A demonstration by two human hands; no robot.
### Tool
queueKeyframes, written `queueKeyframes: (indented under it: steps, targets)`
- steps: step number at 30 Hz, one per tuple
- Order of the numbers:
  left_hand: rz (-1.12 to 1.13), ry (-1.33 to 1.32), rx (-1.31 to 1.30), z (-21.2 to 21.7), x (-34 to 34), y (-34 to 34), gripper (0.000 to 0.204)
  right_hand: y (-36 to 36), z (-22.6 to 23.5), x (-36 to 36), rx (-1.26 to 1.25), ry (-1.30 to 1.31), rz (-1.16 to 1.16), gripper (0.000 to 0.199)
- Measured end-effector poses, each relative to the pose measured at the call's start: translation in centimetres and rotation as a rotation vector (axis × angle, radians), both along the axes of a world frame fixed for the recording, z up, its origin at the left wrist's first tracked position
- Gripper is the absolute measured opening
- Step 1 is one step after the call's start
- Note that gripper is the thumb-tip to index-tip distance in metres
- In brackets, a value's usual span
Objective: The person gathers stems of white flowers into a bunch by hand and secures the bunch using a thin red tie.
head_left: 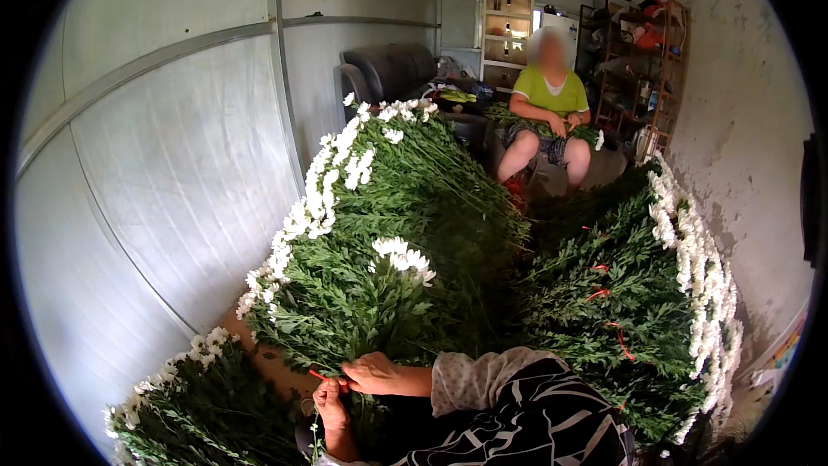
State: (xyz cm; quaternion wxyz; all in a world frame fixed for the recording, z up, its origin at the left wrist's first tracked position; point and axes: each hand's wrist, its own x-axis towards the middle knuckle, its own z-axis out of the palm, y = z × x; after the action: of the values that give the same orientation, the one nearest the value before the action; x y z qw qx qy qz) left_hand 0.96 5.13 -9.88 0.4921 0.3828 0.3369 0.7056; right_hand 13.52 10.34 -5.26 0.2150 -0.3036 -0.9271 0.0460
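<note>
A bunch of white chrysanthemums (pixel 402 261) lies in front of me, its blooms pointing away and its leafy stems running toward my lap. At its stem end my left hand (pixel 331 406) is closed in a pinch around a red tie (pixel 318 374), part of which sticks out beside the fingers. My right hand (pixel 373 374) is bent over the same spot, fingers curled against the stems and the tie; what exactly sits between them is hidden. A thin green stem hangs below my left hand.
Heaped chrysanthemums (pixel 388 173) extend ahead, with another pile (pixel 207 397) at lower left. Red-tied bunches (pixel 621 311) line the right. A person in a green top (pixel 552 95) sits at the back holding stems, near a black sofa (pixel 388 69) and metal shelves (pixel 642 78).
</note>
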Motion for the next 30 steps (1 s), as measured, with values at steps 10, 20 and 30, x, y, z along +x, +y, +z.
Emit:
queueKeyframes:
  steps: [10, 20, 30]
  targets:
    - [0.033, 0.143, -0.009, -0.2, 0.1, -0.4, 0.028, 1.0, 0.7, 1.6, -0.531, 0.148, 0.219, 0.016]
    - [0.348, 0.258, -0.175, -1.6, -2.3, 0.6, 0.029, 0.2, -1.8, 5.5, -0.077, -0.045, 0.197, 0.019]
    - [0.013, -0.290, -0.190, 2.3, -0.3, 0.3, 0.027, -1.0, -0.5, 7.2, -0.393, 0.293, 0.362, 0.015]
